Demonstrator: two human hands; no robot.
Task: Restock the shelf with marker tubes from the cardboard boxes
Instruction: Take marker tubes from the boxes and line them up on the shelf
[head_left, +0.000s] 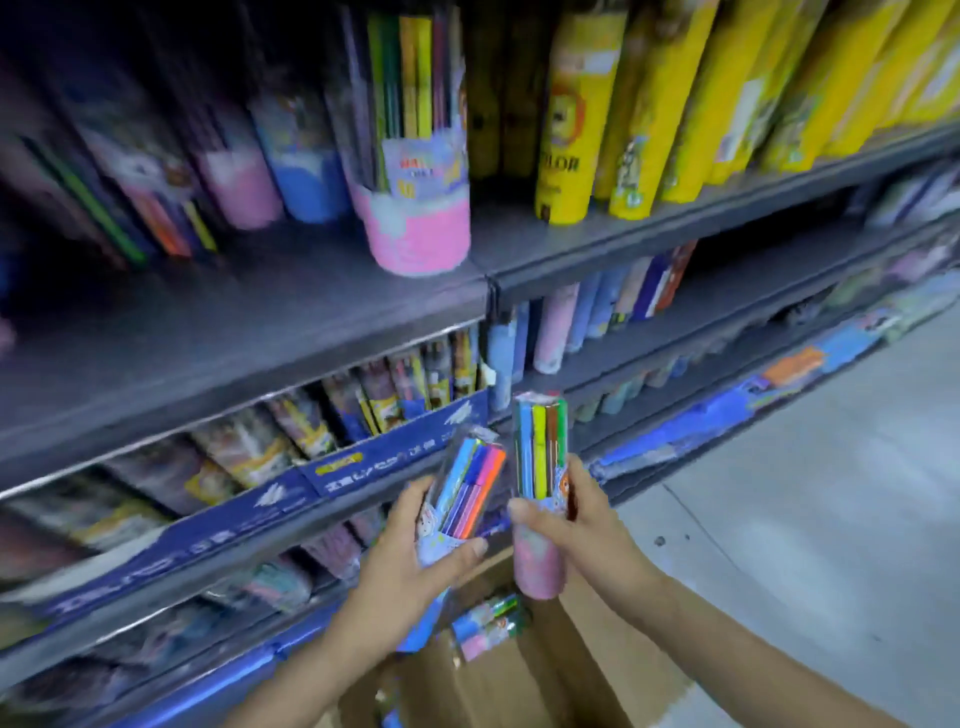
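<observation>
We hold one marker tube in each hand at the lower middle of the frame: our left hand (415, 551) curls round the blue tube (460, 509), our right hand (574, 525) clamps the pink tube (540, 499). Both are raised above the open cardboard box (519, 675), likely bound for the bare shelf (249, 322) beside the pink tub (415, 228) at upper centre.

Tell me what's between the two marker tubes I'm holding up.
Nothing solid: in the head view a narrow gap separates the blue-based tube in the left hand from the pink-based tube in the right hand; only the shelf edge shows behind.
</observation>
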